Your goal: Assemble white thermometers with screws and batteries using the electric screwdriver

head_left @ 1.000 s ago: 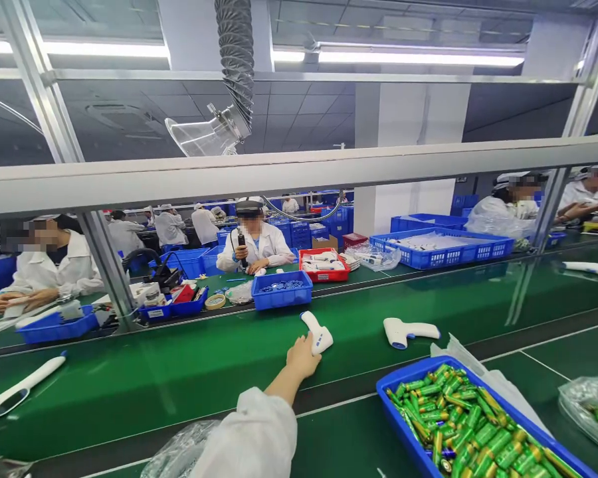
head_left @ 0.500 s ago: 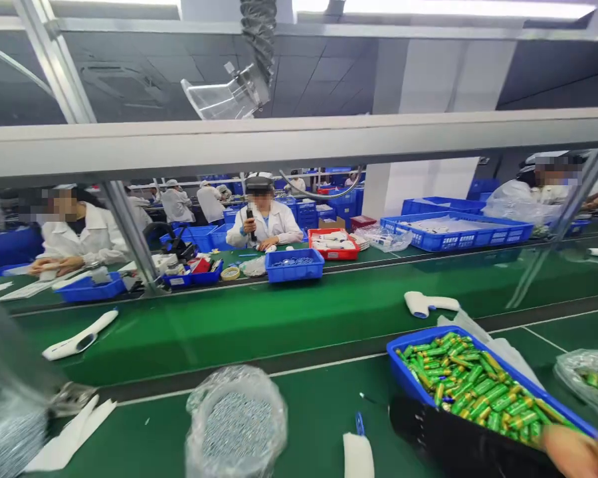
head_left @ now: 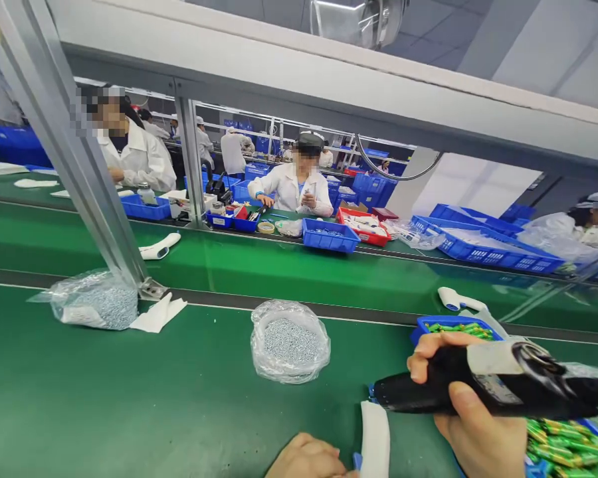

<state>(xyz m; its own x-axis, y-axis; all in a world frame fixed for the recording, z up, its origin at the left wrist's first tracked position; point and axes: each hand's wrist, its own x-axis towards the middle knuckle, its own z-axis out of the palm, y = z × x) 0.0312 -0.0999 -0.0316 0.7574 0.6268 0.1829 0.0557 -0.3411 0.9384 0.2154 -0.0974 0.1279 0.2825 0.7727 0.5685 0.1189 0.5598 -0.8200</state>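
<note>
My right hand (head_left: 478, 425) is wrapped round a black electric screwdriver (head_left: 428, 392), held almost level with its tip pointing left. The tip is at the upper end of a white handheld thermometer (head_left: 375, 435), beside a small blue part there. At the bottom edge, my left hand (head_left: 306, 458) has curled fingers that reach the thermometer's lower part, next to its blue trigger; the frame cuts off the rest of both. Ahead of my left hand stands an open clear bag of small metal screws (head_left: 290, 340).
A blue tray of green batteries (head_left: 568, 441) lies under and behind my right hand. Another screw bag (head_left: 97, 305) sits by a metal post (head_left: 87, 159) at left. Thermometers lie on the green conveyor (head_left: 259, 265). Co-workers in white coats sit opposite, and a metal beam (head_left: 329, 73) crosses above.
My view has turned and tilted. The screwdriver has come up from the lower right to the thermometer's end, in my right hand. My left hand has come into view beside the thermometer.
</note>
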